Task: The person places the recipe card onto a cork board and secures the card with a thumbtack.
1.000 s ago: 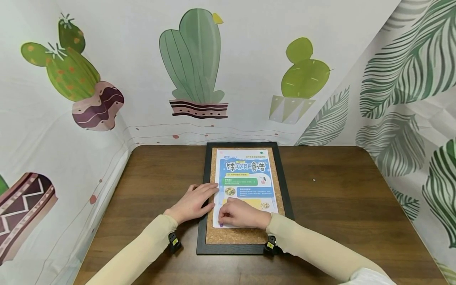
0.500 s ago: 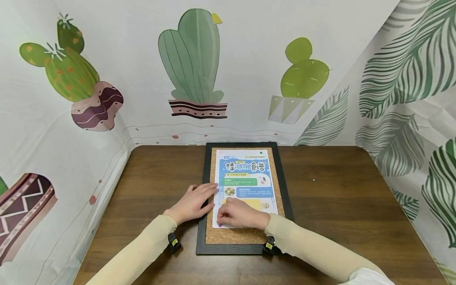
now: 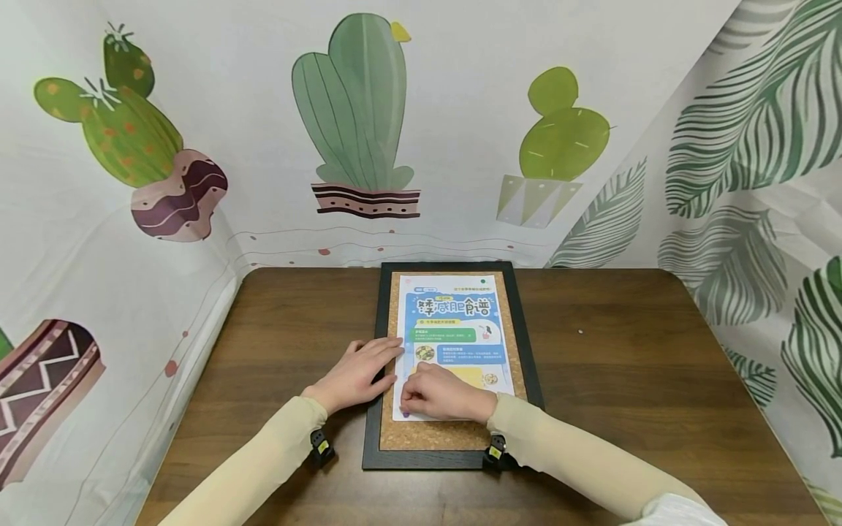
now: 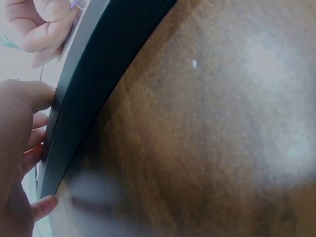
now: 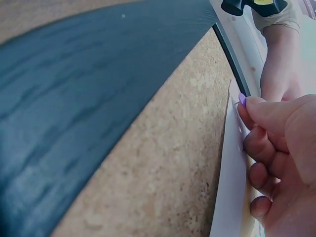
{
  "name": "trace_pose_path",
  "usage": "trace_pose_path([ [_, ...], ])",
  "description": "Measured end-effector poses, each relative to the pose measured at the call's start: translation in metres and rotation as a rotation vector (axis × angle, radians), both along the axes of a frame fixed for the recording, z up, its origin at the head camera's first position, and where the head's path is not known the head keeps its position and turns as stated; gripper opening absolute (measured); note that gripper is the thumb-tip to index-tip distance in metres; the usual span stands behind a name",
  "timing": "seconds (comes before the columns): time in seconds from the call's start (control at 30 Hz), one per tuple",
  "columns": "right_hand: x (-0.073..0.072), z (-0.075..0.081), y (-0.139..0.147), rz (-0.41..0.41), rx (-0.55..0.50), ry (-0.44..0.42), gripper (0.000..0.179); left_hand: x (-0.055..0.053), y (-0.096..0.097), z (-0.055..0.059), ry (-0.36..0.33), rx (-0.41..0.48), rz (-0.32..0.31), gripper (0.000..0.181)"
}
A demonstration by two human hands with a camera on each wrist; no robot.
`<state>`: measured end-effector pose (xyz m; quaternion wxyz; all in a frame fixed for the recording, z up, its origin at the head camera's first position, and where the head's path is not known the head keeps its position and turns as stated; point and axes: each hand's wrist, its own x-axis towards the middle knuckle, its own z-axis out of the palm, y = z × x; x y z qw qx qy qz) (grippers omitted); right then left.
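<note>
A printed poster [image 3: 454, 336] lies on a cork board [image 3: 421, 438] with a black frame [image 3: 430, 460]. My right hand [image 3: 444, 393] is over the poster's lower left corner and pinches a purple pushpin [image 5: 242, 99] between thumb and forefinger. In the right wrist view the pin's metal point shows beside the lifted edge of the paper, and the other fingers are curled. My left hand [image 3: 355, 374] rests across the left side of the frame, fingers extended, with the fingertips on the poster's left edge.
A green round pin head [image 3: 483, 281] sits at the poster's upper right corner. The board lies on a brown wooden table [image 3: 618, 380]. A small white speck [image 3: 580, 332] is on the table to the right. Behind hangs a cactus-print cloth [image 3: 460, 146].
My right hand has shifted very slightly left at the poster's lower left corner, still pinching the purple pushpin. My left hand stays in place.
</note>
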<state>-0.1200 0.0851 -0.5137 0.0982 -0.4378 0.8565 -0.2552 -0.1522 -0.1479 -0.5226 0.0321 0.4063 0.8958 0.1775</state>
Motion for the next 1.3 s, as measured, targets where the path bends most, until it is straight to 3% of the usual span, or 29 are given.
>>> trace_pose_path([
  [1.3, 0.0018, 0.0006, -0.0015, 0.025, 0.079, 0.103, 0.012, 0.0010, 0.0001, 0.0018, -0.009, -0.002, -0.001, 0.052],
])
